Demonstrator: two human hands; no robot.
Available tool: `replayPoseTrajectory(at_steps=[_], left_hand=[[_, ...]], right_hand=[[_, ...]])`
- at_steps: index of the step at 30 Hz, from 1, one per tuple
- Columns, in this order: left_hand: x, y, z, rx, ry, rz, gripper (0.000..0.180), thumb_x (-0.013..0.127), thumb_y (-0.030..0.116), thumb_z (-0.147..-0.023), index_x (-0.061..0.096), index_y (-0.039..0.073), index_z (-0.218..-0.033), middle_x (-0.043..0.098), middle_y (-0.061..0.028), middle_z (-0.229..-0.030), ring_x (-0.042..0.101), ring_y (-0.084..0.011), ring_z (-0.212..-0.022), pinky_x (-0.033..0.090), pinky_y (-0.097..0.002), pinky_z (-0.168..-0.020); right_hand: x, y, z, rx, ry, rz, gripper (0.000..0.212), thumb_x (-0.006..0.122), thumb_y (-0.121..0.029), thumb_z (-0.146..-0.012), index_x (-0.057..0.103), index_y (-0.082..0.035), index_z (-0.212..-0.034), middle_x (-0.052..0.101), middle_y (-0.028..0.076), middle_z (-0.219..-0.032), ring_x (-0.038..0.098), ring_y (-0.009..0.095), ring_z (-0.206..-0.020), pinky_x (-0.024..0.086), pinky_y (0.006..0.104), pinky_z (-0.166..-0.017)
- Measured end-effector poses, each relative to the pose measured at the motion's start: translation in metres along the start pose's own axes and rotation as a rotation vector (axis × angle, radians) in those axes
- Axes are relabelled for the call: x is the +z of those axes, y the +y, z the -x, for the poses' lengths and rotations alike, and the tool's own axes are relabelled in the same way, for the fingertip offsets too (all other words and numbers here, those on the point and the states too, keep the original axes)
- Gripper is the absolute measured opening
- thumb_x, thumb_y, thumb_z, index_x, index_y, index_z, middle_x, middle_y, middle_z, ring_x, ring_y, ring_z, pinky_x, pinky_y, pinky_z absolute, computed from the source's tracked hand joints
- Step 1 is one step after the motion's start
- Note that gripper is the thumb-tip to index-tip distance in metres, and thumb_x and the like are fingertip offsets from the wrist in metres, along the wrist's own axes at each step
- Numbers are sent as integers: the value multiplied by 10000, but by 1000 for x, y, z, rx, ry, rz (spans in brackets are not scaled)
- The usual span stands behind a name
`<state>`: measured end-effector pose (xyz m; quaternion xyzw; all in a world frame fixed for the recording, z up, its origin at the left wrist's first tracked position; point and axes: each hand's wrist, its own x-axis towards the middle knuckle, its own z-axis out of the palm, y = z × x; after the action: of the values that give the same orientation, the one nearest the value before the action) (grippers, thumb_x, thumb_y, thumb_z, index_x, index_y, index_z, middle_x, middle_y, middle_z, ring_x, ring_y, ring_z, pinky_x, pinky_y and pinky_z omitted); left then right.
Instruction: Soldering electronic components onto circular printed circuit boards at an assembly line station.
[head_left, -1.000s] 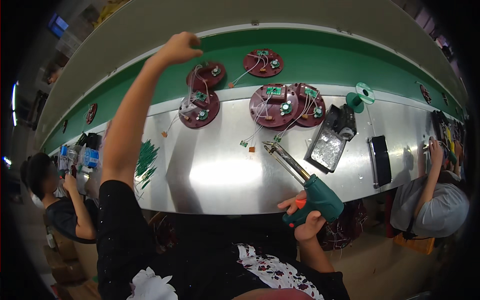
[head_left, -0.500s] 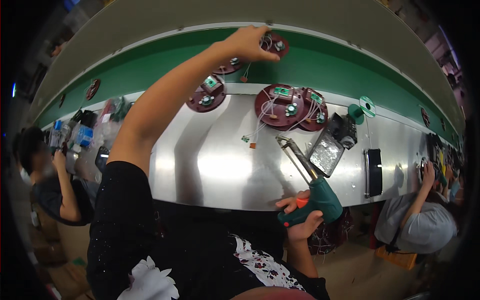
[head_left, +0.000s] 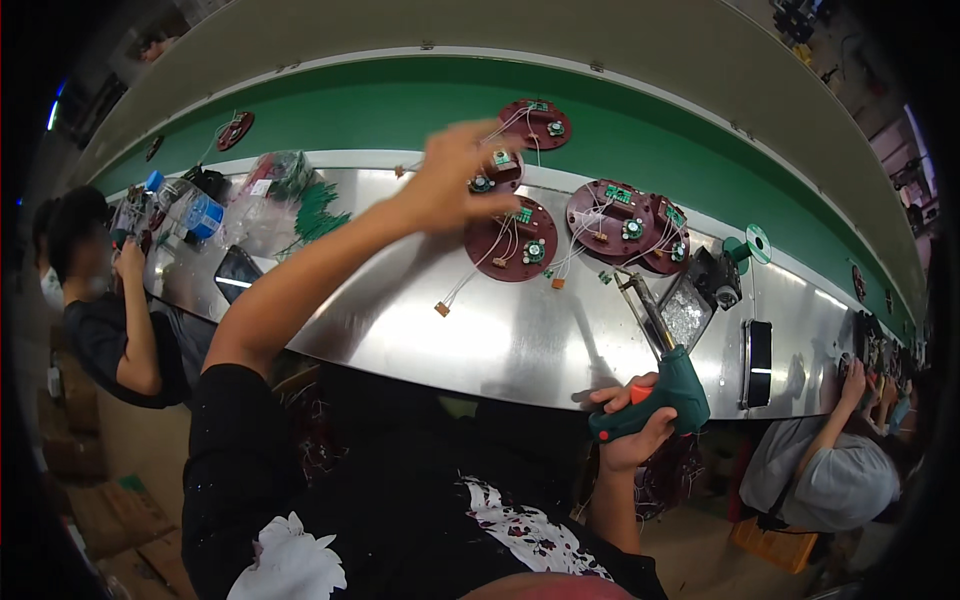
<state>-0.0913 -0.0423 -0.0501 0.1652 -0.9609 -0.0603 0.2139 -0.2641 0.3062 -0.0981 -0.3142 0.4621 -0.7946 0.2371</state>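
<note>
My right hand (head_left: 633, 432) is wrapped around the handle of a green soldering gun (head_left: 682, 392) with an orange trigger, whose metal tip (head_left: 625, 282) points up and away over the bench edge. My left hand (head_left: 455, 180) is blurred, its thumb and fingers spread apart with nothing visible in them. It reaches over a dark red disc (head_left: 488, 170), partly covering it. Just nearer lies another dark red disc (head_left: 500, 262) with green circuit boards and white wires. A disc (head_left: 540, 138) rests on the green strip beyond. Two overlapping discs (head_left: 610, 222) lie to the right.
Right of the discs are a black tray (head_left: 690, 318), a green solder spool (head_left: 760, 243) and a black phone-like slab (head_left: 758, 363). Leftward lie green wires (head_left: 318, 215), a plastic bottle (head_left: 203, 215) and a phone (head_left: 240, 270). Co-workers sit at both sides of the metal bench (head_left: 380, 330).
My left hand has left the disc on the green strip and drawn back toward me. The soldering gun stays in my right hand. The whole view has shifted.
</note>
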Motion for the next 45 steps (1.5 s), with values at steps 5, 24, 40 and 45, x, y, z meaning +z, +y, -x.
replayPoseTrajectory(at_steps=[5,24,40,45], left_hand=[[4,-51,0,-246,62,-64,1022,804,712,-716,544,43,-1444,577,-227,-1345,509,-419,-1293,374,-513,-1093],[-11,56,58,-146,66,-96,788,724,584,-882,554,23,-1409,569,-222,-1407,576,-417,-1244,438,-504,-1080],[-93,41,200,-589,249,-51,161,774,136,-824,706,65,-952,683,-99,-982,650,-331,-968,454,-423,-896],[-76,38,209,-584,178,-106,115,737,103,-845,690,55,-938,665,-82,-939,638,-315,-940,446,-419,-868]], right_hand=[[1,-4,-2,35,-5,-65,627,349,-580,-1098,518,21,-1164,539,65,-739,567,143,-639,607,375,-661],[-2,0,-7,52,1,-39,612,325,-593,-1099,529,-23,-1193,529,54,-736,531,159,-627,556,338,-674],[-4,-8,-7,120,-76,-38,587,328,-564,-1111,537,-22,-1199,514,56,-739,523,149,-636,535,326,-651],[-4,-8,-13,140,-62,-61,582,327,-561,-1112,529,-23,-1201,514,56,-739,514,142,-623,532,319,-643]])
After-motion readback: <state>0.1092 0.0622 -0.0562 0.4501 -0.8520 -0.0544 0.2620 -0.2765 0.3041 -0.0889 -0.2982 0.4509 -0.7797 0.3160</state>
